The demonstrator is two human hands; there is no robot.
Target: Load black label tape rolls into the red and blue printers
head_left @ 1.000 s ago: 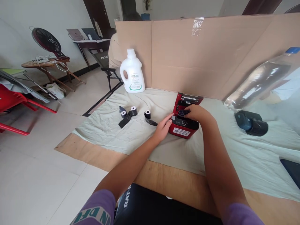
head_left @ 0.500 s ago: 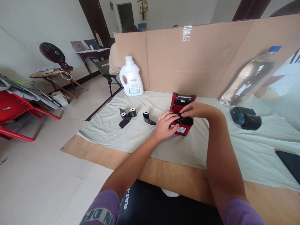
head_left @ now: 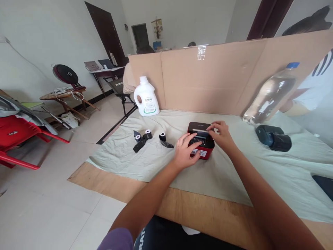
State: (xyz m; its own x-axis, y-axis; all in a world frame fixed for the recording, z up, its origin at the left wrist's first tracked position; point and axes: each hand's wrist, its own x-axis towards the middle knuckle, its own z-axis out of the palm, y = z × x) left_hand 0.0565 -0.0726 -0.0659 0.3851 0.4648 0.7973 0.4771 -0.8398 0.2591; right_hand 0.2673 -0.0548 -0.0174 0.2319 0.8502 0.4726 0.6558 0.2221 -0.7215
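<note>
A small red and black receipt printer (head_left: 204, 152) sits on the cloth in front of me with its black lid (head_left: 199, 125) down. Across its front and top left lies my left hand (head_left: 185, 152), fingers spread and resting on the casing, holding nothing. My right hand (head_left: 221, 133) is at the right edge of the lid, thumb and fingers bent together on it. A pale strip shows along the lid's front edge; whether it is paper or part of the printer I cannot tell. The fingers partly cover the printer's top.
Left of the printer lie small rolls of black paper (head_left: 142, 141) with loose ends. A white jug (head_left: 147, 99) stands before the cardboard screen (head_left: 200, 83). To the right are a large water bottle (head_left: 270, 93), a dark device (head_left: 274, 138) and a dark flat object (head_left: 324, 184).
The printer's lid, raised before, is now down. My right hand has moved from inside the printer to the lid's right edge. My left hand stays on the front, and the view has tilted up.
</note>
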